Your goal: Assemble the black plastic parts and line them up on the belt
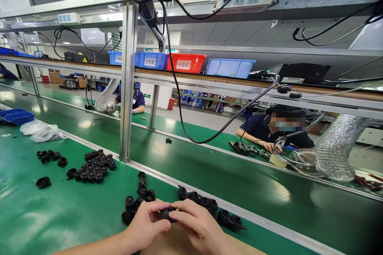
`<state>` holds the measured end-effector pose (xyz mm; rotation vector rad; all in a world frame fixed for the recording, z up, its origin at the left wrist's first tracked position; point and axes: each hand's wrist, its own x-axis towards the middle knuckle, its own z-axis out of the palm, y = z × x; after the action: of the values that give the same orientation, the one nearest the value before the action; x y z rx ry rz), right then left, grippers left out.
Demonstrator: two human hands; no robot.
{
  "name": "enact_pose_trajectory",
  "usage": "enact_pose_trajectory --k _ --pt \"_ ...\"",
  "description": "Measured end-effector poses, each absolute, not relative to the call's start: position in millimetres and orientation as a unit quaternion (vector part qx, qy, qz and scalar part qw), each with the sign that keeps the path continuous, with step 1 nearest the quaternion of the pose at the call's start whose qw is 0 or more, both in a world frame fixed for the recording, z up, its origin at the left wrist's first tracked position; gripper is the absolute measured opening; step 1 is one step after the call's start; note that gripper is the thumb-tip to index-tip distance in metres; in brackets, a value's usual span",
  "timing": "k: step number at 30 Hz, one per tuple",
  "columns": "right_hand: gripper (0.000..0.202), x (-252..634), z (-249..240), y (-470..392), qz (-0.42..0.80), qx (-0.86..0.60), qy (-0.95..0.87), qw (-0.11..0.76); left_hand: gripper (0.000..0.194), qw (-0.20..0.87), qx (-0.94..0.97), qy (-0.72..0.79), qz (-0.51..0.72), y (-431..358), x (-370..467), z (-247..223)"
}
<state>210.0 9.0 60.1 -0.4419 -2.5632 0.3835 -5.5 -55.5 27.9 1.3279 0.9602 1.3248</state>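
Note:
At the bottom centre, my left hand (146, 223) and my right hand (199, 221) meet around one small black rounded plastic part (166, 213). Fingers of both hands close on it, and they hide much of its shape. Just behind my left hand lies a loose cluster of similar black parts (130, 203) on the green tabletop. A row of black parts with short spouts (205, 201) runs beyond my right hand, beside the metal edge strip. Under my hands is a tan surface (173, 241), partly covered by them.
More round black parts (95, 167) sit in a group at left. A clear plastic bag (42, 130) and blue trays (17, 116) lie farther off. Beyond the metal post (127, 87) runs a green conveyor belt (191, 159). A cable (179, 115) hangs overhead. Co-workers sit opposite.

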Motion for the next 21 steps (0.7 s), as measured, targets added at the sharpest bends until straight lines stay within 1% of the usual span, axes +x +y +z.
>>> enact_pose_trajectory --k 4,7,9,12,13,15,16,17,18,20,21 --pt "0.028 208.2 62.5 2.5 0.202 -0.238 -0.919 0.241 0.037 0.397 0.584 0.438 0.556 -57.8 -7.7 21.8" --pt "0.030 208.2 66.5 -2.8 0.236 -0.264 -0.907 0.227 0.035 0.336 0.610 0.472 0.541 -59.3 -10.2 21.2" --pt "0.030 207.7 67.5 -5.3 0.227 -0.264 -0.912 0.219 0.039 0.313 0.617 0.483 0.536 -60.6 -10.6 22.4" --pt "0.023 204.1 64.7 -7.2 0.179 -0.264 -0.923 0.214 0.051 0.295 0.632 0.459 0.550 -63.2 -9.1 23.3" --pt "0.029 202.6 63.4 -7.3 0.168 -0.269 -0.924 0.212 0.055 0.292 0.635 0.452 0.555 -63.9 -8.5 22.9" --pt "0.049 201.0 62.1 -6.6 0.164 -0.290 -0.920 0.208 0.058 0.300 0.627 0.452 0.559 -64.0 -8.0 20.8" --pt "0.054 201.4 62.7 -5.9 0.171 -0.303 -0.913 0.212 0.059 0.315 0.614 0.458 0.561 -63.3 -8.2 19.2" --pt "0.054 202.9 64.3 -5.1 0.182 -0.314 -0.906 0.219 0.059 0.336 0.596 0.465 0.562 -62.2 -8.6 17.3" --pt "0.047 205.1 66.8 -4.3 0.195 -0.317 -0.899 0.229 0.059 0.359 0.578 0.469 0.564 -60.8 -9.3 15.3" --pt "0.029 210.5 73.2 -3.2 0.223 -0.303 -0.893 0.246 0.060 0.393 0.551 0.469 0.567 -58.4 -10.9 12.0" --pt "0.033 212.7 76.3 -3.2 0.235 -0.287 -0.895 0.247 0.062 0.397 0.547 0.470 0.568 -57.8 -11.6 11.1"
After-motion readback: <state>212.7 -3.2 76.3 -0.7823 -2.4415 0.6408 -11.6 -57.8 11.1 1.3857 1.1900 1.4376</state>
